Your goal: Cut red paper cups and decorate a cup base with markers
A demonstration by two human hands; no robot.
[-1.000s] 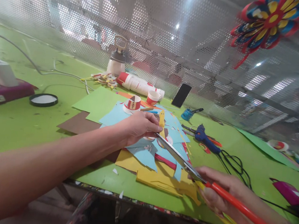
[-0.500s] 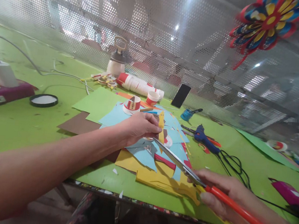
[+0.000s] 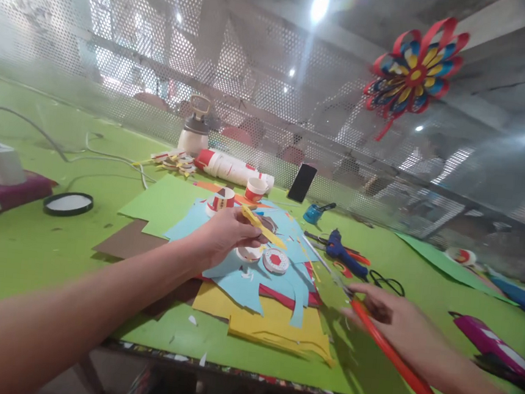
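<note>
My left hand (image 3: 222, 235) pinches a narrow cut strip of yellow paper (image 3: 269, 231) above the pile of coloured sheets. To the right, my right hand (image 3: 410, 323) is closed around a pair of scissors (image 3: 384, 349) with red handles, somewhat blurred. The blades point away toward the glue gun, apart from the yellow strip. Beneath the left hand lie light blue paper (image 3: 233, 289), a round white piece with a red centre (image 3: 276, 261) and a white paper ring, partly hidden. A red-and-white paper cup (image 3: 222, 198) stands just behind that hand.
Farther back are another paper cup (image 3: 256, 189), a stack of cups (image 3: 235, 169), a spray bottle (image 3: 194, 133) and a phone (image 3: 302, 182). A blue glue gun (image 3: 344, 253) lies at right. A power strip (image 3: 12, 196) sits left, and yellow sheets (image 3: 278, 333) lie near the front edge.
The scissors have moved away from the yellow strip, to the right. My left hand has turned the strip from upright to slanting. The camera view has tilted upward slightly.
</note>
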